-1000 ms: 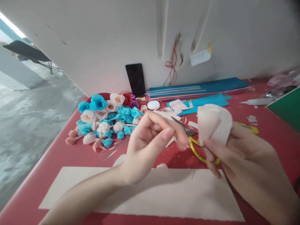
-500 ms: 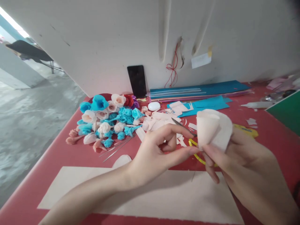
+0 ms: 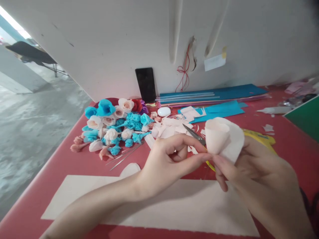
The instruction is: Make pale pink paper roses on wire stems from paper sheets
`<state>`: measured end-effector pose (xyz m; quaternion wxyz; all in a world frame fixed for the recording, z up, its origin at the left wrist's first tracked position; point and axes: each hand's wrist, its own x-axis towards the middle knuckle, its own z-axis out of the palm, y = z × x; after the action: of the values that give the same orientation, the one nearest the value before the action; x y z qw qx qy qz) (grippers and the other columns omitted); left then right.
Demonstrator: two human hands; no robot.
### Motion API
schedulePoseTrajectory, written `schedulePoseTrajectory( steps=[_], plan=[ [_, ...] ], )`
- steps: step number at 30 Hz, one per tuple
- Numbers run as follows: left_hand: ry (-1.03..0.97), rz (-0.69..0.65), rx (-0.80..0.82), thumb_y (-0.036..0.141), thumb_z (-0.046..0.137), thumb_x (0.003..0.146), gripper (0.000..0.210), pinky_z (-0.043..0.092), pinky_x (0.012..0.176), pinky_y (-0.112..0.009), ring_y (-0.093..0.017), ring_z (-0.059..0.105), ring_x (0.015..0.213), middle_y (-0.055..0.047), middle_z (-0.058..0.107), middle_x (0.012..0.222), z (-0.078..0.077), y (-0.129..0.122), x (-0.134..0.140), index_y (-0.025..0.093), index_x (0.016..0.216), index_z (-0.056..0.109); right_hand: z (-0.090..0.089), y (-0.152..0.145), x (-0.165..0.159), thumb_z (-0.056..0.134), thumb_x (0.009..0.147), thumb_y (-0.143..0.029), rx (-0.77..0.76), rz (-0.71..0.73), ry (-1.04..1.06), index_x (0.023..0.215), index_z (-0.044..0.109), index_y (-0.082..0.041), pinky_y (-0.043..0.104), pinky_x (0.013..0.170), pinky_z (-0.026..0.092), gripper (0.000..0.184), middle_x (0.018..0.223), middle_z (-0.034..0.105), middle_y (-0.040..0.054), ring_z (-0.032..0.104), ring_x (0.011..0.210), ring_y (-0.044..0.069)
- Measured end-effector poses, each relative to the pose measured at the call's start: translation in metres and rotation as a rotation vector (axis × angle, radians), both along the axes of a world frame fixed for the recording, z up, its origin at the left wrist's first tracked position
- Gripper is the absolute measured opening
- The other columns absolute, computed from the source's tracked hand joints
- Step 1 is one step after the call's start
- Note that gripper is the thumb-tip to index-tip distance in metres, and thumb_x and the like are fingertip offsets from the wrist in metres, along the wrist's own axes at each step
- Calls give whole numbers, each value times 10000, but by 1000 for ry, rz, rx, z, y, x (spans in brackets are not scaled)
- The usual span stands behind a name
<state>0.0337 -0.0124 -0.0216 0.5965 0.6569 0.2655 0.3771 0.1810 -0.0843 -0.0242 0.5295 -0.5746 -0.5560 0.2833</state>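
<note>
Table [image 3: 74, 162] red, w/ scraps [image 3: 165, 129], long sheet [image 3: 174, 205]. Grey floor [image 3: 30, 126] to L; phone [image 3: 146, 84] leans on wall [image 3: 112, 59] at back. Rolled paper [image 3: 219, 136] up over table: R hand [image 3: 261, 172] pinches it low, L hand [image 3: 169, 159] pinches bottom tip.

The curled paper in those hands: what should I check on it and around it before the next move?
1. Curled paper held: ok, the right hand grips it.
2. Left hand in place: ok, thumb and forefinger pinch at the paper's lower end.
3. Anything inside that lower end: cannot tell, fingers cover it.
4. Scissors out of the hands: ok, they lie beyond them, partly hidden.
5. Table free of scraps: not ok, paper scraps lie beyond the left hand.
6. Long pale sheet lying flat: ok where visible; the left forearm covers part.
</note>
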Motion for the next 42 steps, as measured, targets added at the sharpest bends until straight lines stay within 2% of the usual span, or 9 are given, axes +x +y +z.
schedulePoseTrajectory(
  steps=[11, 16, 19, 24, 27, 30, 33, 38, 42],
  plan=[
    [-37, -59, -5, 222, 609, 830, 122, 225, 395, -179, -35, 227, 408, 110, 215, 458, -3, 0, -1, 164, 737, 554, -3, 0, 0, 690, 795, -393, -63, -130, 134, 764, 619, -241, 181, 350, 423, 170, 493, 480, -15, 490, 414, 118],
    [-163, 6, 294, 171, 623, 804, 123, 430, 634, -231, -101, 458, 683, -6, 507, 760, -4, 3, -4, 176, 708, 546, 1, 2, 14, 670, 771, -524, -143, -166, 199, 744, 572, -225, 213, 287, 355, 316, 521, 485, 5, 512, 425, 153],
    [-260, -102, 278, 176, 512, 893, 81, 440, 678, -242, -88, 495, 686, -14, 568, 835, -6, 3, -5, 193, 814, 512, 2, 3, 14, 683, 753, -537, -155, -166, 234, 747, 569, -220, 213, 283, 346, 336, 518, 471, -1, 495, 411, 147],
    [-143, -17, 104, 193, 491, 912, 78, 312, 486, -185, -53, 347, 515, 63, 396, 614, -9, 0, -2, 188, 837, 469, 0, 4, 5, 716, 752, -478, -183, -106, 308, 769, 589, -211, 198, 287, 359, 296, 510, 456, -17, 464, 381, 126],
    [-49, 38, 132, 199, 574, 862, 65, 241, 443, -190, -50, 272, 482, 89, 287, 560, -7, -1, 0, 177, 848, 514, 0, 2, 1, 713, 778, -425, -212, -48, 340, 797, 604, -215, 176, 308, 376, 237, 513, 472, -25, 453, 378, 108],
    [-26, 63, 198, 186, 641, 810, 84, 207, 422, -189, -41, 235, 453, 107, 200, 526, -5, 0, 0, 155, 854, 576, 2, -2, -5, 720, 756, -419, -235, -132, 323, 801, 609, -227, 161, 333, 367, 227, 514, 475, -34, 440, 393, 92],
    [-19, 62, 211, 182, 651, 802, 64, 209, 412, -185, -31, 226, 431, 112, 189, 510, -5, 1, 0, 143, 822, 604, 3, -4, -10, 723, 729, -404, -242, -233, 291, 776, 615, -231, 152, 338, 348, 209, 507, 464, -44, 427, 395, 81],
    [-1, 58, 242, 187, 640, 811, 52, 190, 388, -182, -28, 211, 414, 113, 191, 479, -7, 0, -1, 135, 805, 636, 3, -3, -9, 723, 748, -365, -190, -128, 253, 745, 620, -246, 125, 333, 391, 157, 473, 487, -38, 444, 373, 79],
    [20, 84, 260, 207, 630, 818, 77, 213, 391, -189, -37, 211, 419, 106, 200, 466, -7, 0, -1, 138, 792, 656, 5, -4, -15, 712, 771, -354, -175, -206, 264, 744, 604, -253, 131, 348, 379, 150, 487, 473, -43, 409, 364, 63]
  ],
)
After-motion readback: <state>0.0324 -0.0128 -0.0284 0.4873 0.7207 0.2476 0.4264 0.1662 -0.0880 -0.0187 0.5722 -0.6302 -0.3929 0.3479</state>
